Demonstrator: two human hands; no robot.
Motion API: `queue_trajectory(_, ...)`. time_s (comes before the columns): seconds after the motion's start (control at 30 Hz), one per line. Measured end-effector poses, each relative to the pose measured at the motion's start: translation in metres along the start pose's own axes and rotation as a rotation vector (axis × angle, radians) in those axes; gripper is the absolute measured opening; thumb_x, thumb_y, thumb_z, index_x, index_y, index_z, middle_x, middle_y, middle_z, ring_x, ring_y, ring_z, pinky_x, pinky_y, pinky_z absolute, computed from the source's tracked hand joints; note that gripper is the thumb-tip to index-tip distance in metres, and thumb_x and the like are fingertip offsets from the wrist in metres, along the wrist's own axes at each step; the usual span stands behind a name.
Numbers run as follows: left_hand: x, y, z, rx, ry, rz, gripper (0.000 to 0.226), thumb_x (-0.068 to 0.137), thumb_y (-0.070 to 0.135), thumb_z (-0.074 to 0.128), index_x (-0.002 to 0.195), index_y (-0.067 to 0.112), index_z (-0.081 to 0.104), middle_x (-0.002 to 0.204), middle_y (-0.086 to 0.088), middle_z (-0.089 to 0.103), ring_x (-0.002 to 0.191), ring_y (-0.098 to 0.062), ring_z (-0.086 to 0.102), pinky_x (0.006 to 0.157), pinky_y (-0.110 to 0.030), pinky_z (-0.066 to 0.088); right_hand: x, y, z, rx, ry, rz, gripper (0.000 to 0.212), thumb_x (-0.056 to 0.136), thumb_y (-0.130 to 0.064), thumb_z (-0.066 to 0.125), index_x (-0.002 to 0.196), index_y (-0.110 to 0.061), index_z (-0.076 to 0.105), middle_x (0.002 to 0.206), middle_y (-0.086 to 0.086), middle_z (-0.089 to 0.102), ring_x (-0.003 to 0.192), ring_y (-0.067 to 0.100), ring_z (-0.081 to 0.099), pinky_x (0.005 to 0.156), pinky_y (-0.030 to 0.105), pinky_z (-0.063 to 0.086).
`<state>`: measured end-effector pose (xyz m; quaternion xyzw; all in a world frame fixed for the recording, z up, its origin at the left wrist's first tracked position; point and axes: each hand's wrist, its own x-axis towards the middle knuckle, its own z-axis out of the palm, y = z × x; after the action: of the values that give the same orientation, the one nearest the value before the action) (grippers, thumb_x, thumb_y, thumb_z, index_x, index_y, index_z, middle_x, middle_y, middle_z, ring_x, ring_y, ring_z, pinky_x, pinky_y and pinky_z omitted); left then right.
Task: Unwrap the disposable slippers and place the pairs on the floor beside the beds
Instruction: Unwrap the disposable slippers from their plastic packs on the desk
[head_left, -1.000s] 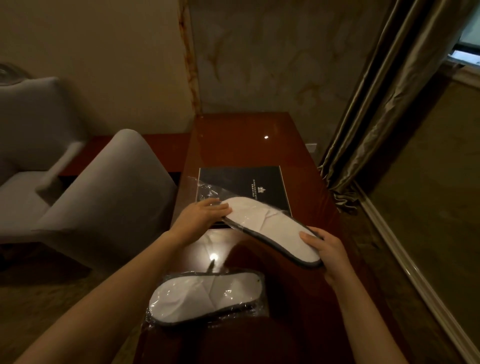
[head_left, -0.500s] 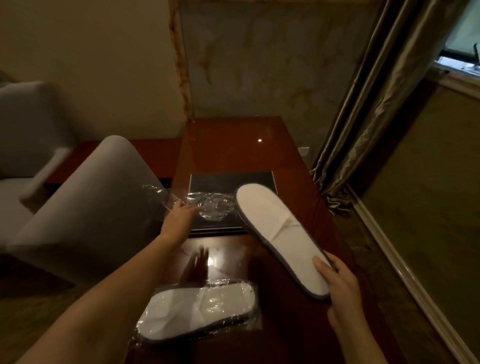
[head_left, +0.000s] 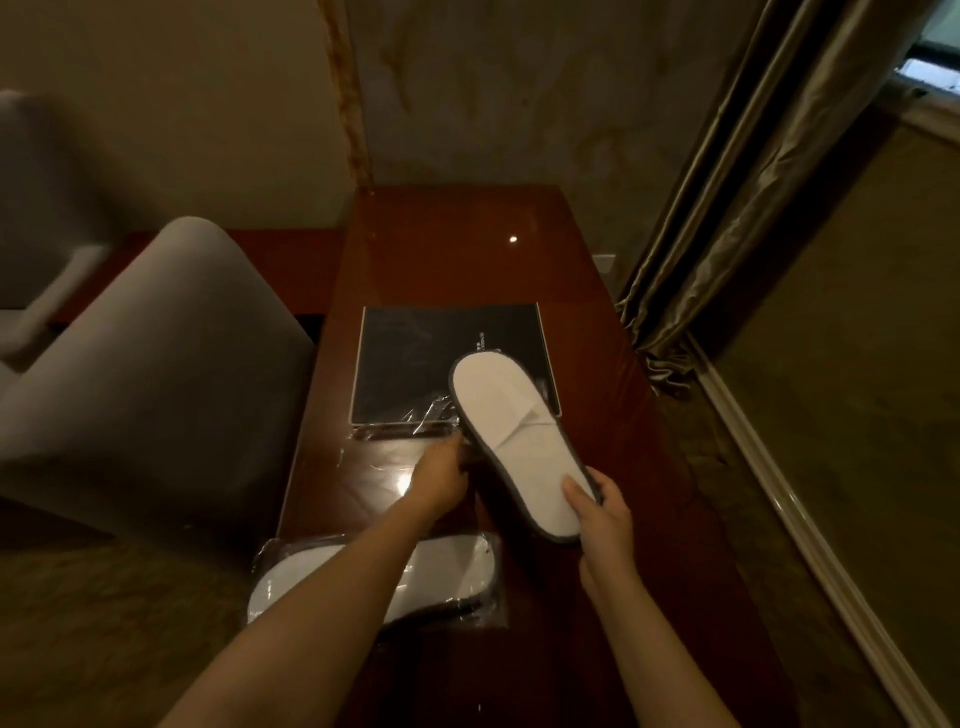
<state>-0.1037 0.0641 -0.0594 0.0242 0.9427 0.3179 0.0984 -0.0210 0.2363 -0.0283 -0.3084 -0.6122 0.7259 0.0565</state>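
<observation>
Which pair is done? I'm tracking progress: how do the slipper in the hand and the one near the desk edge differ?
The held slipper is bare; the near slipper is in clear plastic. The held one is gripped by the right hand; the near one lies flat on the desk. Both are white with dark edging.

A long wooden table (head_left: 457, 249) with a glossy red-brown top stands with its far end against the wall. Near the middle of the top lies a flat black folder (head_left: 405, 364), and an empty clear plastic wrapper (head_left: 395, 441) lies partly on its near edge and partly on the wood. At the near left edge lies a pair of white slippers (head_left: 447, 571) in its plastic bag.
</observation>
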Motion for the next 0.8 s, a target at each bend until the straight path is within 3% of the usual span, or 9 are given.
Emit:
queue_trajectory(0.1, -0.008, -0.006, 0.009, -0.076, -0.022, 0.019, 0.047, 0.084, 0.003, 0.052, 0.130, 0.014, 0.051, 0.129, -0.012, 0.059, 0.115, -0.028, 0.056, 0.093, -0.031, 0.045, 0.008, 0.018, 0.009, -0.056, 0.008, 0.050, 0.038, 0.087, -0.015, 0.062, 0.122, -0.009, 0.050, 0.111, 0.010, 0.058, 0.094, 0.024, 0.057, 0.074, 0.033, 0.050)
queue_trajectory(0.2, -0.019, -0.010, 0.007, -0.119, -0.010, 0.126, 0.052, 0.085, 0.004, 0.052, 0.135, 0.018, 0.049, 0.138, -0.009, 0.054, 0.120, -0.025, 0.053, 0.093, -0.021, 0.038, 0.017, 0.031, 0.012, -0.148, 0.049, 0.052, 0.037, 0.088, -0.014, 0.060, 0.123, -0.005, 0.050, 0.118, 0.015, 0.058, 0.096, 0.025, 0.055, 0.079, 0.035, 0.048)
queue_trajectory(0.3, -0.030, -0.016, 0.001, -0.027, -0.076, 0.244, 0.058, 0.088, 0.011, 0.054, 0.143, 0.022, 0.037, 0.155, -0.002, 0.029, 0.144, -0.017, 0.022, 0.110, -0.021, 0.019, 0.025, 0.040, 0.013, -0.341, 0.102, 0.031, 0.036, 0.089, -0.017, 0.058, 0.122, -0.006, 0.051, 0.121, 0.017, 0.059, 0.103, 0.030, 0.057, 0.084, 0.039, 0.048)
queue_trajectory(0.4, -0.047, -0.026, -0.006, 0.186, -0.189, 0.276, 0.070, 0.088, 0.040, 0.055, 0.148, 0.028, 0.022, 0.160, 0.001, 0.016, 0.148, -0.014, 0.002, 0.119, -0.038, 0.006, 0.030, 0.043, 0.015, -0.600, 0.143, 0.015, 0.038, 0.089, -0.024, 0.055, 0.123, -0.008, 0.052, 0.123, 0.017, 0.060, 0.111, 0.035, 0.055, 0.093, 0.044, 0.047)
queue_trajectory(0.53, -0.076, -0.047, -0.009, 0.551, -0.404, 0.265, 0.111, 0.067, 0.077, 0.051, 0.149, 0.031, -0.007, 0.161, -0.002, -0.008, 0.147, -0.022, -0.015, 0.116, -0.050, -0.012, 0.031, 0.046, 0.013, -1.046, 0.203, -0.103, 0.041, 0.090, -0.034, 0.052, 0.124, -0.010, 0.054, 0.127, 0.014, 0.052, 0.121, 0.032, 0.042, 0.100, 0.046, 0.034)
queue_trajectory(0.63, -0.090, -0.059, -0.007, 0.633, -0.450, 0.256, 0.124, 0.059, 0.078, 0.057, 0.148, 0.030, -0.014, 0.160, -0.008, -0.009, 0.147, -0.026, -0.013, 0.115, -0.051, -0.011, 0.027, 0.049, 0.011, -1.128, 0.224, -0.229, 0.036, 0.089, -0.032, 0.053, 0.120, -0.014, 0.053, 0.126, 0.011, 0.051, 0.120, 0.029, 0.041, 0.098, 0.046, 0.033)
queue_trajectory(0.8, -0.095, -0.057, -0.001, 0.666, -0.366, 0.279, 0.118, 0.066, 0.066, 0.064, 0.150, 0.024, -0.007, 0.156, -0.012, 0.014, 0.145, -0.028, 0.013, 0.120, -0.049, 0.005, 0.023, 0.047, 0.012, -1.211, 0.173, -0.361, 0.036, 0.090, -0.025, 0.052, 0.124, -0.017, 0.048, 0.128, 0.008, 0.051, 0.119, 0.026, 0.042, 0.096, 0.041, 0.034)
